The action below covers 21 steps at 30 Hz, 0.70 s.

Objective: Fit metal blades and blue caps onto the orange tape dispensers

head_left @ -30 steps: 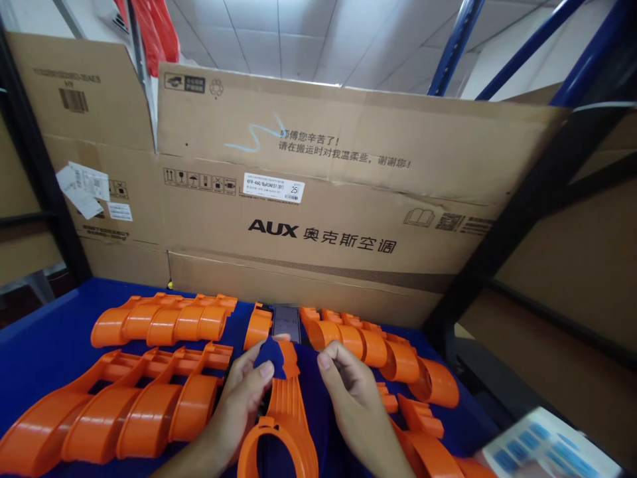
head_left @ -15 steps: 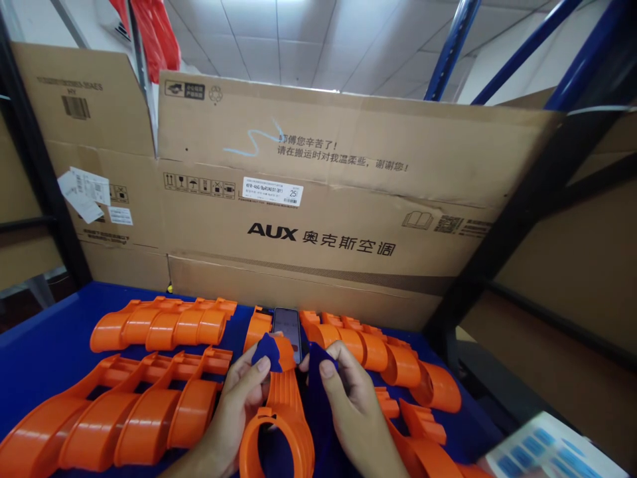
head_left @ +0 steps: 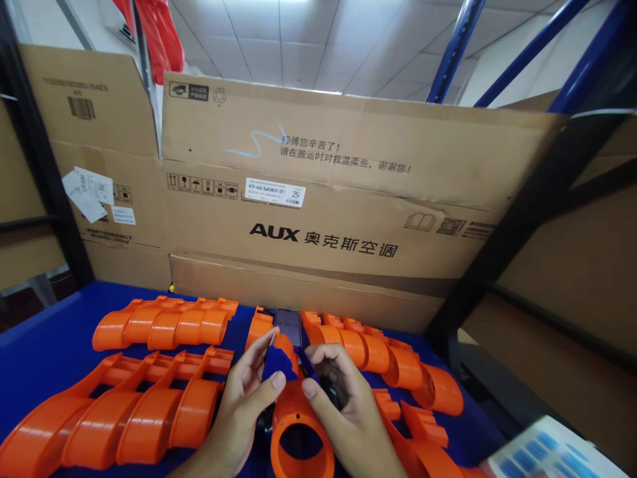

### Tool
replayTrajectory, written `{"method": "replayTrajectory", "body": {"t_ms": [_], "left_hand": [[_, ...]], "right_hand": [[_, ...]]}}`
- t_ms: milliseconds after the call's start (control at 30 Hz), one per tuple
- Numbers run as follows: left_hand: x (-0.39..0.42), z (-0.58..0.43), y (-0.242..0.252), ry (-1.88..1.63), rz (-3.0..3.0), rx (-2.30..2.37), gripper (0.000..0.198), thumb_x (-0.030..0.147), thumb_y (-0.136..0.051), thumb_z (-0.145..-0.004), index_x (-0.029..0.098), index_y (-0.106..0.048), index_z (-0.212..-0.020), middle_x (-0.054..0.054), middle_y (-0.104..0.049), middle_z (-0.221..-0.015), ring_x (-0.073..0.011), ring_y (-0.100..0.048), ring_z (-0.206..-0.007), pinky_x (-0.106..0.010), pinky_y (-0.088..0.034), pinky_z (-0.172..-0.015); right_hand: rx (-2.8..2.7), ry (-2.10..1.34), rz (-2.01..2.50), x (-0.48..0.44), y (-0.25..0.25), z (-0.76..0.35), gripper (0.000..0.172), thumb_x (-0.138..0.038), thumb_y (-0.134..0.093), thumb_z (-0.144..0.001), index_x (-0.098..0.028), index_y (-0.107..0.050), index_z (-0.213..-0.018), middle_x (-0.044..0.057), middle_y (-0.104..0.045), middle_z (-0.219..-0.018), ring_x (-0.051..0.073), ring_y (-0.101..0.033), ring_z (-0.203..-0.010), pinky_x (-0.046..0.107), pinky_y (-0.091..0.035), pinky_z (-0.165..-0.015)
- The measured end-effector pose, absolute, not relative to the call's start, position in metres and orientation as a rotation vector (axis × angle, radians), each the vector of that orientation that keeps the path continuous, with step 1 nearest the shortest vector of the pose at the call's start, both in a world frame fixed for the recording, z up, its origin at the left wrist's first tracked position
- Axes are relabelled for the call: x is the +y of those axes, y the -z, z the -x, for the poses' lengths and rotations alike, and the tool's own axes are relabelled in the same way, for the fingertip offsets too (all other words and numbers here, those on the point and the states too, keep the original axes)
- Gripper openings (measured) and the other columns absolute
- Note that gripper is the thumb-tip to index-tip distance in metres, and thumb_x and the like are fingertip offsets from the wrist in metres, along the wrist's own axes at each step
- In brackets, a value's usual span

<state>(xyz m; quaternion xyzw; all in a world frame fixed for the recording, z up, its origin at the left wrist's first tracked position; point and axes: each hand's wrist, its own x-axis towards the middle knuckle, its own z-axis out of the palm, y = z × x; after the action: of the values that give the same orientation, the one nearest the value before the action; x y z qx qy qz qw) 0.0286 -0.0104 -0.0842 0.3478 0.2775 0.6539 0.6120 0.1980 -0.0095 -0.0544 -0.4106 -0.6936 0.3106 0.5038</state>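
Note:
Between my hands is an orange plastic part [head_left: 306, 413] with a round ring at its near end. My left hand [head_left: 243, 398] grips a blue piece [head_left: 277, 364] against the part's far end, thumb on top. My right hand [head_left: 348, 401] pinches a second, dark blue piece [head_left: 306, 364] at the right side of that end. A dark object [head_left: 329, 390] shows under my right fingers; I cannot make out what it is. My fingers hide much of where the pieces meet.
Rows of similar orange parts lie left [head_left: 149, 411] and right [head_left: 368, 348] on the blue tabletop [head_left: 44, 332]. A phone [head_left: 287, 325] lies beyond my hands. A cardboard sheet [head_left: 323, 199] stands behind. A white-and-blue printed item [head_left: 552, 451] is at bottom right.
The dark blue piece in my right hand has moved left against the orange part's end. The ring has shifted right and tilted, and my hands are closer together.

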Motion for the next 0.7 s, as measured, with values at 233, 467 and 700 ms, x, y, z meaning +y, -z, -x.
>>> {"method": "replayTrajectory", "body": {"t_ms": [233, 467, 700], "left_hand": [[-0.0109, -0.0285, 0.0887, -1.519, -0.962, 0.564, 0.057, 0.02, -0.083, -0.077, 0.031, -0.065, -0.13, -0.007, -0.068, -0.136, -0.0285, -0.063, -0.125, -0.031, -0.055, -0.098], [-0.0135, -0.0284, 0.0904, -1.497, -0.995, 0.543, 0.058, 0.02, -0.082, -0.077, 0.03, -0.064, -0.131, -0.008, -0.068, -0.134, -0.03, -0.064, -0.124, -0.033, -0.056, -0.097], [-0.0112, -0.0289, 0.0886, -1.526, -0.993, 0.549, 0.061, 0.021, -0.083, -0.075, 0.028, -0.062, -0.132, -0.01, -0.069, -0.132, -0.0313, -0.065, -0.122, -0.035, -0.057, -0.096]], "right_hand": [[-1.674, -0.573, 0.943, -0.0135, 0.0523, -0.1967, 0.027, -0.034, -0.073, -0.085, -0.024, -0.057, -0.104, 0.01, -0.067, -0.116, 0.027, -0.067, -0.106, 0.037, -0.056, -0.091], [-1.816, -0.365, 0.952, -0.0191, 0.0489, -0.2032, 0.034, -0.031, -0.064, -0.089, -0.024, -0.056, -0.121, 0.011, -0.067, -0.119, 0.028, -0.066, -0.11, 0.039, -0.056, -0.093], [-1.904, -0.247, 0.911, -0.0189, 0.0479, -0.2057, 0.041, -0.024, -0.064, -0.087, -0.025, -0.056, -0.128, 0.011, -0.066, -0.126, 0.029, -0.065, -0.115, 0.042, -0.054, -0.097]]}}
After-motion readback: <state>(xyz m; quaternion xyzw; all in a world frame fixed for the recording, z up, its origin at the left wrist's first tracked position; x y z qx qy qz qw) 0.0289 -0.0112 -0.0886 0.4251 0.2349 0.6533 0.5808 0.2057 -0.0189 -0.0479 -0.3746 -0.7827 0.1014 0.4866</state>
